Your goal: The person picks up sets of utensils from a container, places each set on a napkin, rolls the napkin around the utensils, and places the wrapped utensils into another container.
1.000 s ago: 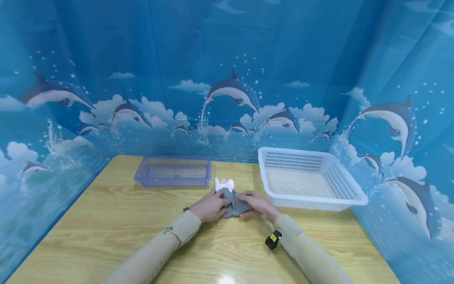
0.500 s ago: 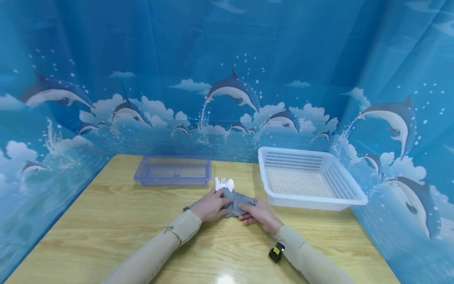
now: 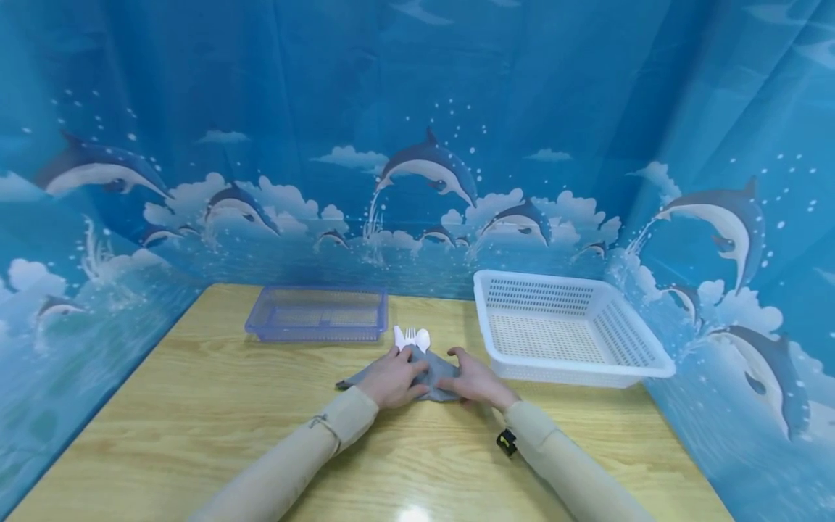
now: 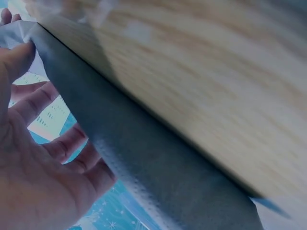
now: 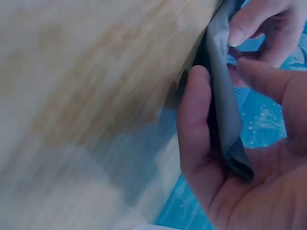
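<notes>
A grey cloth napkin lies folded over the lower parts of a white knife, fork and spoon; only their upper ends show in the head view. My left hand rests on the napkin's left part, its thumb and fingertips touching the cloth. At the right part, my right hand holds the napkin's edge. In the right wrist view a finger reaches under the cloth, which lies against the palm, with the thumb on the other side. The handles are hidden.
Behind the cutlery to the left stands a translucent purple basket. A larger white perforated basket stands at the right. Both are on the wooden table, which has a dolphin-print curtain behind it.
My right hand has shifted its hold on the napkin's right side: that flap lifted outward, then came down, and the index finger is now raised. The left hand stays almost in place.
</notes>
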Demonstrator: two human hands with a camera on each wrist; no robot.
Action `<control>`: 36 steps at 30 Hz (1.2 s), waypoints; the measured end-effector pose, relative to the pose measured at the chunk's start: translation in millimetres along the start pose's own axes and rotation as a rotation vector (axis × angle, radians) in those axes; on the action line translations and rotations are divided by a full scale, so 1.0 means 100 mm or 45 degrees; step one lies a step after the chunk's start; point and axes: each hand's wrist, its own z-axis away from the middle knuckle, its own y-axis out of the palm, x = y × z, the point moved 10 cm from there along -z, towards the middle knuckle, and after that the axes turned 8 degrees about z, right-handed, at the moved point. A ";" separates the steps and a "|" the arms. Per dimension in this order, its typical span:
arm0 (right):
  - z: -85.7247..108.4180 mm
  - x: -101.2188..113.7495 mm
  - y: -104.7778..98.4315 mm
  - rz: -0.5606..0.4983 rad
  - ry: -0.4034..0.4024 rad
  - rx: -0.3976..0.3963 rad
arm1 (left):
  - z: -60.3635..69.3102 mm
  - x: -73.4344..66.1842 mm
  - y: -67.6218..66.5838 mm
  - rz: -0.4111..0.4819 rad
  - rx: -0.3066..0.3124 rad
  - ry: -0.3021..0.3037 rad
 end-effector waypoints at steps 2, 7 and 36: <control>-0.03 0.03 0.02 0.107 -0.009 0.026 | 0.00 0.01 0.01 0.005 0.007 -0.008; -0.09 0.08 0.07 0.338 -0.021 0.082 | 0.00 0.01 0.03 0.008 0.024 -0.025; -0.21 0.00 0.25 -0.742 0.174 0.341 | 0.03 0.01 -0.05 0.080 0.024 0.000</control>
